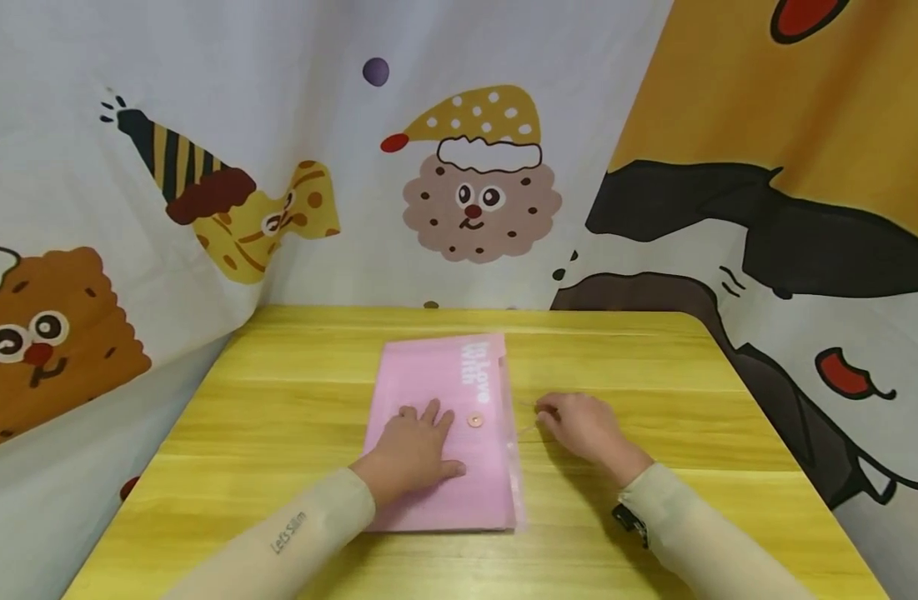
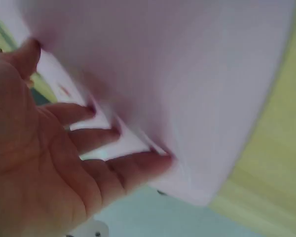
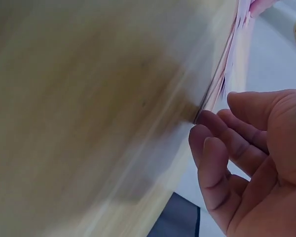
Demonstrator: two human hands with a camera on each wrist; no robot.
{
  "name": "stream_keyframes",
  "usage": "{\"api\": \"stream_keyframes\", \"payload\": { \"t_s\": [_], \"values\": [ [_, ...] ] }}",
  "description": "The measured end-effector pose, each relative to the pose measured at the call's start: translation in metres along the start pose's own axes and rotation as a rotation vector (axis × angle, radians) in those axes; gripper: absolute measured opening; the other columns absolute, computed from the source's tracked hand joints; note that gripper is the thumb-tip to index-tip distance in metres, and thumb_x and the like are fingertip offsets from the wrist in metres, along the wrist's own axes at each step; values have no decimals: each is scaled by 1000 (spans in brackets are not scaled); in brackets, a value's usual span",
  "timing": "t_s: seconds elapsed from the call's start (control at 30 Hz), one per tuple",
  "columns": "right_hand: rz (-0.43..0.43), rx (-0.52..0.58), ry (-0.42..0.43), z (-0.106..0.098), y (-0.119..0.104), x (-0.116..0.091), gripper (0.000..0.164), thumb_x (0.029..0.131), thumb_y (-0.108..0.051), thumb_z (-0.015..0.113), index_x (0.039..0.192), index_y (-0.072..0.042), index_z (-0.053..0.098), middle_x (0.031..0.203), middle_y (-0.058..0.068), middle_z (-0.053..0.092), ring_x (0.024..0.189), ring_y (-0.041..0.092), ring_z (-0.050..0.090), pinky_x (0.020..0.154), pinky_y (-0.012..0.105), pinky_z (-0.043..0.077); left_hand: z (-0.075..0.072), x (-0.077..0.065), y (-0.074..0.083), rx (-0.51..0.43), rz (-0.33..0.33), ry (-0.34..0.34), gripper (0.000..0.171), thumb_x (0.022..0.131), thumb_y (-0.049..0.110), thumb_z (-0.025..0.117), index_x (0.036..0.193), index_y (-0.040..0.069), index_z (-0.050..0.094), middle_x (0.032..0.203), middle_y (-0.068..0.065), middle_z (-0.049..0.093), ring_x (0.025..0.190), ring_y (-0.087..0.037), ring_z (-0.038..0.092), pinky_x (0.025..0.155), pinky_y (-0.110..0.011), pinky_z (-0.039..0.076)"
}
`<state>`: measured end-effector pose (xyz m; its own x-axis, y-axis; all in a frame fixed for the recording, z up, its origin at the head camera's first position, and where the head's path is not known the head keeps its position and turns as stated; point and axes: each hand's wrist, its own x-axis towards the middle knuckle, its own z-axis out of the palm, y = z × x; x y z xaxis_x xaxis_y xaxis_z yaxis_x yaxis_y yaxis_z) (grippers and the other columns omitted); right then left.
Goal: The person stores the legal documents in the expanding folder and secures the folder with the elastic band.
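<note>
A pink document folder [image 1: 436,500] lies on the table, with white lettering and a small round button [image 1: 475,420] near its right side. My left hand [image 1: 413,454] rests on its cover with the fingers spread; in the left wrist view the fingertips [image 2: 160,160] touch the pink surface. Just right of the folder, my right hand [image 1: 584,427] holds a thin elastic cord [image 1: 529,431] in its curled fingers. Two strands of it run back to the folder's right edge. From the right wrist, the cord [image 3: 216,74] stretches toward the fingertips.
The yellow wood-grain table [image 1: 278,417] extends around the folder on all sides. Behind it hangs a white curtain [image 1: 338,92] printed with cartoon biscuits and sweets. A black device [image 1: 629,523] is strapped at my right wrist.
</note>
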<state>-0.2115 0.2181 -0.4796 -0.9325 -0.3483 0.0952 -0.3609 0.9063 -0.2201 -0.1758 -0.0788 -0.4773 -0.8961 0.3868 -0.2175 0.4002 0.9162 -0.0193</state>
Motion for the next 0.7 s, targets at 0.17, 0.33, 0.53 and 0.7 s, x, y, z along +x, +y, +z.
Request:
{"api": "stream_keyframes", "payload": {
  "t_s": [0.17,0.33,0.53,0.7],
  "values": [
    [-43,-30,16,1,0,2,20,100,-24,74,116,-15,82,108,5,83,92,26,79,73,44,63,-4,8,-30,-84,123,14,94,90,78,63,164,22,46,174,-14,35,160,-52,27,126,-72,23],
    [17,-52,-3,0,-3,13,14,97,-25,77,108,-19,83,103,0,83,91,24,78,74,47,62,2,15,-39,-197,167,-12,100,88,80,64,169,26,36,179,-9,23,161,-56,15,121,-82,15],
    [153,-28,-62,-1,7,24,22,96,-26,78,116,-14,81,108,6,83,97,34,77,72,50,61,3,24,-31,-237,196,-20,101,89,80,64,169,26,34,179,-10,22,161,-57,13,119,-85,14],
    [233,18,-106,-7,23,23,37,95,-30,79,126,-10,77,110,7,81,94,30,74,71,47,58,5,24,-30,-211,173,-25,102,88,81,63,170,28,33,179,-8,21,162,-55,14,120,-84,15]
  ]
}}
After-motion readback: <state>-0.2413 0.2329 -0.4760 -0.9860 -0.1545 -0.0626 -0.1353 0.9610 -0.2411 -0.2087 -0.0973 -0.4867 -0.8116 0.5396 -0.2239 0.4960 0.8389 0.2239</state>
